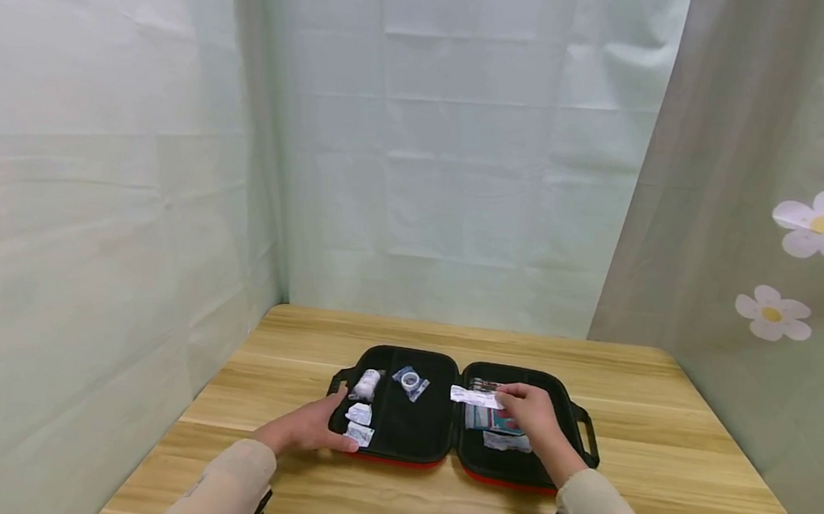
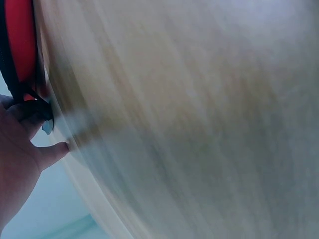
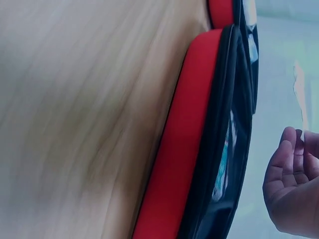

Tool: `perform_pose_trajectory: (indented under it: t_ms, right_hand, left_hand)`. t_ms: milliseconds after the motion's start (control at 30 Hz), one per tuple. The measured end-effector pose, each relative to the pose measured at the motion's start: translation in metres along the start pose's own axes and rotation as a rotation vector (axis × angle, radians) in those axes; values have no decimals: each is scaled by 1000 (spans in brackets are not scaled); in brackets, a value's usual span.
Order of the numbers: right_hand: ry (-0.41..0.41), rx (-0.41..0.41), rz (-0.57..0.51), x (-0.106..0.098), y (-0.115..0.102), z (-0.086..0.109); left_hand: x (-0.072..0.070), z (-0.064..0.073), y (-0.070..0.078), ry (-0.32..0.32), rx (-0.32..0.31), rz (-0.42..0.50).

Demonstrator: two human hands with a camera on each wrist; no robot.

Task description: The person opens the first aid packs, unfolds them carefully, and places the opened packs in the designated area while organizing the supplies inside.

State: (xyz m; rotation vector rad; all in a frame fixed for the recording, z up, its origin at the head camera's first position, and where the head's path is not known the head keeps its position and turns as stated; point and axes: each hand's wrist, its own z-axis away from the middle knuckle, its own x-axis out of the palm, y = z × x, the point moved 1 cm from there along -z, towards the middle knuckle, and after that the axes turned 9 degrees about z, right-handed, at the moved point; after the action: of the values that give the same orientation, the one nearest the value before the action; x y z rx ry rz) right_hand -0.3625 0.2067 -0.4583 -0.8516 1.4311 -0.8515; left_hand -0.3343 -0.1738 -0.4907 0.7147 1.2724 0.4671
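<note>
An open black-lined case with a red outside lies flat on the table, its two halves side by side. My left hand rests at the left half's outer edge, thumb spread toward the front corner and fingers by the handle. In the left wrist view the thumb stands out straight, apart from the fingers. My right hand pinches a narrow white printed packet by one end, above the right half. In the right wrist view this packet points up from the fingertips, clear of the case.
In the left half lie a white roll, small white packets and a bagged tape roll. The right half holds a blue-and-red packet, a white packet and slim items. Curtains surround the wooden table.
</note>
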Motion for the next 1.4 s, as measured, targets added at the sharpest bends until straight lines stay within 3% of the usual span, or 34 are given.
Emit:
perform_pose_trajectory:
  t_ms: [600, 1133, 1400]
  right_hand:
    - [-12, 44, 50, -50, 39, 9]
    - [-27, 28, 82, -95, 68, 28]
    - [-24, 20, 93, -108, 80, 36]
  left_hand:
    - [-2, 0, -1, -11, 54, -20]
    - [-1, 1, 0, -9, 39, -7]
    - [-1, 1, -1, -11, 42, -11]
